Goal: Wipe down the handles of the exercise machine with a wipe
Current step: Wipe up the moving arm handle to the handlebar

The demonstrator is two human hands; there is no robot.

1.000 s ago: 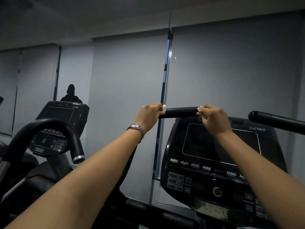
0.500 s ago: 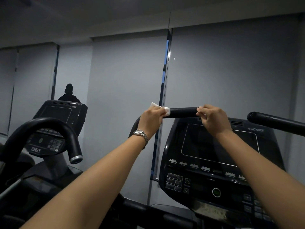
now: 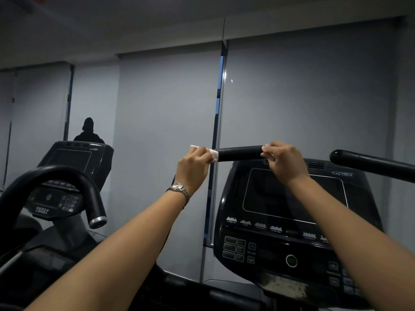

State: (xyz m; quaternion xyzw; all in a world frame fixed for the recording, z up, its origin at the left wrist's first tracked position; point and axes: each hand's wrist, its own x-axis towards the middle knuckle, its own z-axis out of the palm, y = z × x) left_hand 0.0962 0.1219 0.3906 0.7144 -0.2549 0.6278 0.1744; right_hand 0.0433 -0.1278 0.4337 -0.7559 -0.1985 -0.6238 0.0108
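Your left hand [image 3: 193,167] has slid a little left and down since a second ago, to the bar's left end, and more of the wipe [image 3: 213,154] shows. Left fingers are curled, pinching the white wipe against the tip of the black handle [image 3: 239,153]. Your right hand [image 3: 285,162] hasn't shifted: fingers wrapped over the handle's right part, clamped on it. The handle runs level above the console [image 3: 292,209]. Second handle [image 3: 370,163] is at right, untouched. Watch [image 3: 179,190] is on your left wrist. Neighbouring machine [image 3: 71,162] is at left, with a dark silhouette [image 3: 88,131] behind it.
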